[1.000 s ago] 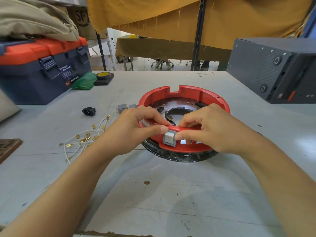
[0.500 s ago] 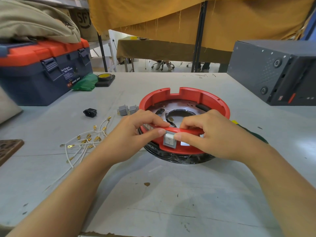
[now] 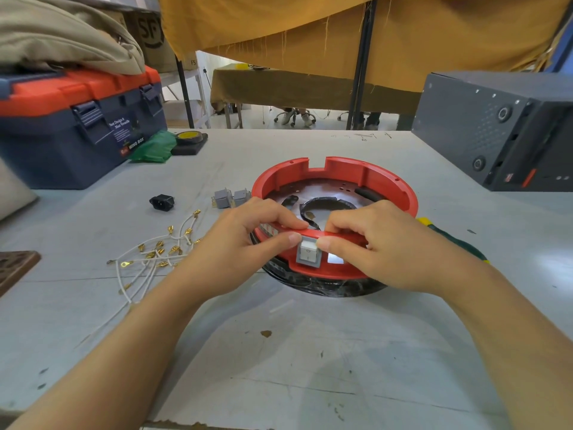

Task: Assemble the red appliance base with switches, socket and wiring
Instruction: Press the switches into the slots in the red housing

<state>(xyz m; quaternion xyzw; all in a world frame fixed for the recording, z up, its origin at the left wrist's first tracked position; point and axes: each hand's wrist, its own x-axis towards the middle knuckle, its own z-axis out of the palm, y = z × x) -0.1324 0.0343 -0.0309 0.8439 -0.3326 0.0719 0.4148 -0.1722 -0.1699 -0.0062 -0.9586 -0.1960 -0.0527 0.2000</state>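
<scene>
pinching grey switch (image 3: 307,255) in red base (image 3: 384,184) rim, l hand (image 3: 238,249) & r hand (image 3: 384,243)

One head-worn wide-angle view looks forward and down, close over the grey table (image 3: 279,367).

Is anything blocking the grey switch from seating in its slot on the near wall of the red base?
Nothing visible. The grey switch already sits in the red base wall, with both thumbs pressing its face; the neighbouring slot is open.
</scene>
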